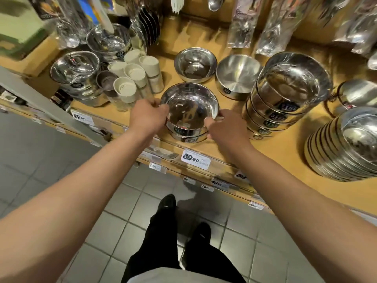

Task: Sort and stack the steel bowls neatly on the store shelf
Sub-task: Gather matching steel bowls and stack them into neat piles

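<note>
While both arms reach fwd from 6 o'clock over a grey tiled floor (126, 203) w/ black shoes (167, 203) showing below, the left hand (148, 117) and right hand (223, 124) meet at a short stack of steel bowls (188, 111) at the front edge of the wooden shelf (281, 144), roughly frame centre. Left fingers (162, 108) are curled onto the top bowl's rim at its 9 o'clock side; right fingers (210, 121) pinch the rim at approx 4 o'clock. Top bowl sits nested in at least one more beneath; black labels show on their sides. Price tag reading 39.90 (195, 159) hangs on the shelf lip just below the stack at 6 o'clock. At 3 o'clock of the stack, near it, stands a taller stack of larger bowls (285, 92), & further at 4 o'clock a tilted pile of many bowls (344, 148). At 10 o'clock, a cluster of white-lidded jars (134, 78), then wrapped steel pots (75, 72) beyond them to the left. At 12 o'clock, behind the held stack, a single shiny bowl (194, 64); just beside it at 1 o'clock a matte steel bowl (237, 75). Farthest back, bagged utensils (279, 21) hang; contents too blurred to tell.
</note>
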### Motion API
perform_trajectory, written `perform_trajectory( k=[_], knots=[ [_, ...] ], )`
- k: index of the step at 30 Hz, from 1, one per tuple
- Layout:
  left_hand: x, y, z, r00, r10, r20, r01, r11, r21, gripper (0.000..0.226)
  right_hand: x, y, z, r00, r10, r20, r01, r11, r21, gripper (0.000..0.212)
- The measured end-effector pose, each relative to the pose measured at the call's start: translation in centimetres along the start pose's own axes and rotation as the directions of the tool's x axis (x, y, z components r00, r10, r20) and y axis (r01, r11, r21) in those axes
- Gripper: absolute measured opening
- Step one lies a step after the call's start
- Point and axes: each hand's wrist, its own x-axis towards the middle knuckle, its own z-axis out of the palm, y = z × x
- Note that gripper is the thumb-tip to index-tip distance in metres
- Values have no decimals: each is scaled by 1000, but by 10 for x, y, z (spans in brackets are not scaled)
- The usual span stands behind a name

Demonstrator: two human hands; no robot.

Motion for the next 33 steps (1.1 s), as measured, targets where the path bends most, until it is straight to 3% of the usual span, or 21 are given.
perform_trajectory(
  k=[3,6,10,16,21,28,33],
  knots=[
    [3,0,-5,999,41,-4,-41,997,58,20,-2,0,2,993,-77,-87,74,996,-47,6],
    [1,0,-4,997,69,-25,-66,993,98,19,-1,-5,-4,989,-110,-103,102,992,-78,8],
    [-1,-4,1,998,38,-55,-34,997,74,17,3,-12,-12,993,-109,-34,101,980,-171,28],
    [0,-10,2,999,26,-39,-26,1000,-12,19,3,-11,-10,994,-102,-43,94,983,-160,33],
    [-2,-12,2,999,12,-39,-14,998,-59,26,-1,-13,-10,997,-70,-42,68,997,-45,19],
    [-5,-13,2,999,13,-48,-16,998,-63,32,-1,-11,-10,995,-73,-66,74,997,20,22],
    [-2,-13,0,999,35,-18,-36,998,-41,22,-2,-11,-6,996,-38,-80,41,998,40,17]
  ],
)
